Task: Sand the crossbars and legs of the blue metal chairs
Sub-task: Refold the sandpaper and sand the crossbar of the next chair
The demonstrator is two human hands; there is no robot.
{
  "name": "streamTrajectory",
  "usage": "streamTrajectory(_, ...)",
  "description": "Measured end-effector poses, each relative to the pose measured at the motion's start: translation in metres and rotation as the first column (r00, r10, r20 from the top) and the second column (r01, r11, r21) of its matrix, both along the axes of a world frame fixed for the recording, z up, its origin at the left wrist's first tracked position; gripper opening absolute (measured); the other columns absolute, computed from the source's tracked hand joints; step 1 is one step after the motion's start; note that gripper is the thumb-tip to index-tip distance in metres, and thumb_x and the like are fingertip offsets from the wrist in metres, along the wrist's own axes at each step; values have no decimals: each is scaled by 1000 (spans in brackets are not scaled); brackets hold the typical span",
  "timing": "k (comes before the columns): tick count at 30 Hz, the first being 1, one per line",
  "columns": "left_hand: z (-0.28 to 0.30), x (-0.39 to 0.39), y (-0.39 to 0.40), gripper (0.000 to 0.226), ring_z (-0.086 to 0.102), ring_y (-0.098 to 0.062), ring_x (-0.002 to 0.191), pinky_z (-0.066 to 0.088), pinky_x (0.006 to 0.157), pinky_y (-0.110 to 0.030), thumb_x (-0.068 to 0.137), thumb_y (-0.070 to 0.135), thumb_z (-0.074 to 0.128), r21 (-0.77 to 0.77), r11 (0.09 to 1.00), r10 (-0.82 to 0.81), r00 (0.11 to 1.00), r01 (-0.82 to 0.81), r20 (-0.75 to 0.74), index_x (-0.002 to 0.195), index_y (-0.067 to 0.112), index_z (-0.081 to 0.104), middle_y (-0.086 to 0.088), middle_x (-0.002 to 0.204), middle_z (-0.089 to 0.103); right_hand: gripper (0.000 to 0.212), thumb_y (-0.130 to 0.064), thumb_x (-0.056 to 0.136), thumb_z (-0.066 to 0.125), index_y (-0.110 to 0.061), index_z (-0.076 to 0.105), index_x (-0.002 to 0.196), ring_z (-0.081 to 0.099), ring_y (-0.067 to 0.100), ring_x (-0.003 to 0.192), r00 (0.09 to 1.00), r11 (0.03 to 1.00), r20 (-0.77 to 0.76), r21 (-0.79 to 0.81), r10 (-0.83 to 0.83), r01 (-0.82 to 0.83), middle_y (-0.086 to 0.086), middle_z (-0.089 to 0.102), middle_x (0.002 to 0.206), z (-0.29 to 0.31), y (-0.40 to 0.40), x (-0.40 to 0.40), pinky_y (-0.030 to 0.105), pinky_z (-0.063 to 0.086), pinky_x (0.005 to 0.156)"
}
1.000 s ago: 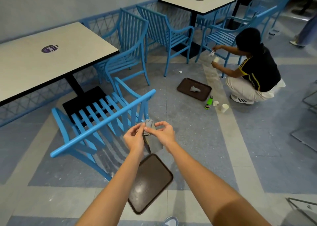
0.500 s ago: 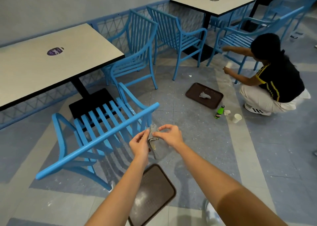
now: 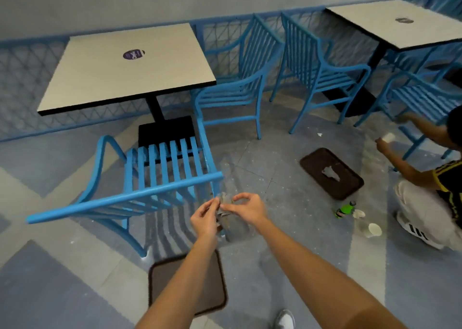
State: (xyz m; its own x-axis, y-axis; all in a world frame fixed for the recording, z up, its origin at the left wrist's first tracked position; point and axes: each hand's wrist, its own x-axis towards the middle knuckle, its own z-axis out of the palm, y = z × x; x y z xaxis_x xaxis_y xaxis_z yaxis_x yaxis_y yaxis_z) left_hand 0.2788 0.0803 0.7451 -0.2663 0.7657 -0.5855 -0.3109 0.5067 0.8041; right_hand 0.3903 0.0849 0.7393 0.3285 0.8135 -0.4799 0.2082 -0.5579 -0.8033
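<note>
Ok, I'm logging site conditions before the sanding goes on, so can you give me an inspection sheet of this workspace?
Surface: tiled floor in grey and blue, speckled with pale dust and flecks.
Job's things: tipped blue chair lying on its side in front of the hands; crumpled grey sanding sheet pinched between both hands.
Clutter: brown tray under the forearms; second brown tray with a scrap on it; green bottle; white cups.
Hands: left hand and right hand both hold the sheet.
Cables: nothing seen.
Surroundings: two tables, upright blue chairs, lattice railing, a second person crouching at right.
</note>
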Motion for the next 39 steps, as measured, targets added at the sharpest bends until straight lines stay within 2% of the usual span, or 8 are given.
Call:
streamTrajectory(5,4,41,-6,21,62,-28,86,49,65,-34,84,18,74,-44,989,141,988,-138,62,100,6,71,-14,93,69,46,-44,47,93,-29,62,77,66,16,87,992,993,34,-6,119,-118,2,70,91,3,10,39,30,55,76)
streamTrajectory(11,7,69,1,5,66,-37,99,55,88,-49,86,17,71,-33,976,217,973,-215,78,89,13,70,-17,103,71,42,-40,56,90,-25,67,88,68,19,89,977,977,-7,11,212,-212,4,72,94,8,24,66,36,56,82)
streamTrajectory(16,11,80,13,12,69,-30,96,57,85,-47,86,25,71,14,982,188,980,-189,64,93,15,71,-12,101,72,42,-39,67,83,-21,67,101,64,10,82,974,976,-78,75,212,-206,1,70,96,17,38,76,19,44,61)
streamTrajectory(22,15,88,30,14,73,-22,82,59,72,-36,86,27,71,44,981,189,980,-191,55,85,14,73,-9,85,76,26,-30,74,80,-22,66,94,64,7,74,974,980,-139,107,180,-166,-2,72,86,28,54,78,15,42,56)
streamTrajectory(26,15,92,50,17,71,-21,87,58,81,-39,87,30,69,44,987,152,988,-153,30,93,15,74,-5,87,75,24,-26,76,79,-20,67,96,62,0,69,974,982,-162,129,156,-135,-9,68,79,32,71,82,9,41,51)
streamTrajectory(32,19,99,84,19,68,-22,97,56,89,-40,89,29,68,85,991,99,995,-100,18,99,13,72,-8,99,73,23,-21,78,77,-33,57,74,63,1,72,974,980,-184,170,132,-101,-9,67,79,35,98,84,10,43,55)
streamTrajectory(35,19,103,102,12,68,-22,96,56,88,-38,89,27,67,108,991,83,996,-82,-8,93,17,71,-5,95,72,22,-24,78,77,-34,57,75,61,-1,70,973,978,-186,183,134,-100,-14,65,76,36,113,87,10,41,54)
streamTrajectory(39,18,109,117,24,68,-23,97,55,91,-41,90,28,66,106,991,79,997,-79,3,105,10,71,-8,99,72,16,-24,78,77,-31,62,80,61,-1,66,971,977,-197,189,136,-98,-12,65,73,34,129,95,5,40,46)
